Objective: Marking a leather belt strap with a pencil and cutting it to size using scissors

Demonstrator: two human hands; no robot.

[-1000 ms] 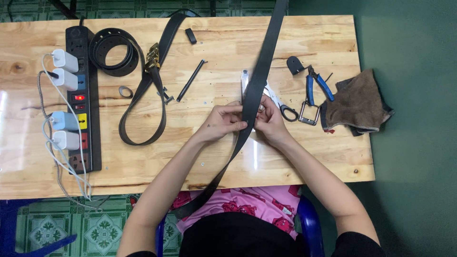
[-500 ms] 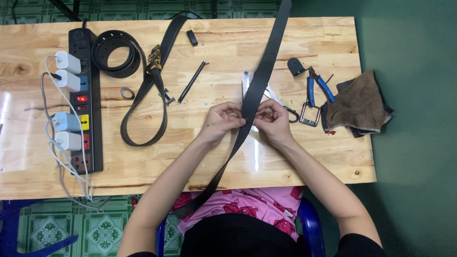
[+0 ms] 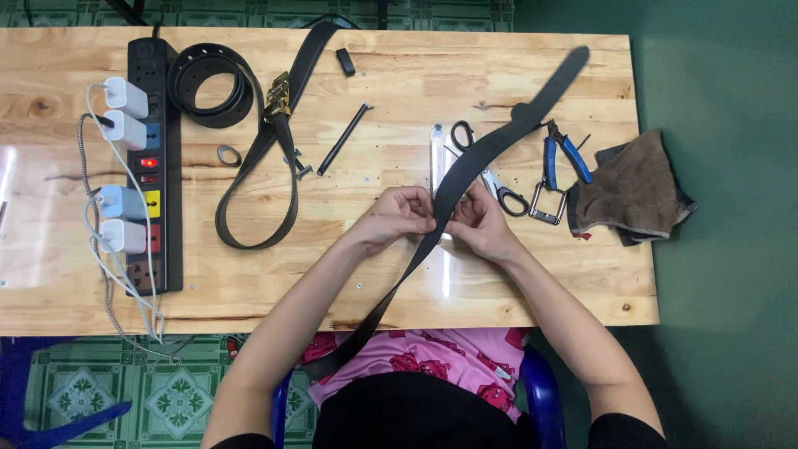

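Both hands' fingers pinched on black belt strap (image 3: 465, 179), left hand (image 3: 399, 218) and right hand (image 3: 480, 226) close together.

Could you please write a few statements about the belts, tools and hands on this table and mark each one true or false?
1. Both hands hold the long black belt. True: the left hand and right hand pinch it from either side.
2. The scissors lie on the power strip. False: they lie on the wooden table, partly under the belt.
3. The blue-handled pliers lie beside the brown cloth. True.
4. Nothing is plugged into the power strip. False: several white chargers are plugged in.
5. A coiled belt lies next to the power strip. True.
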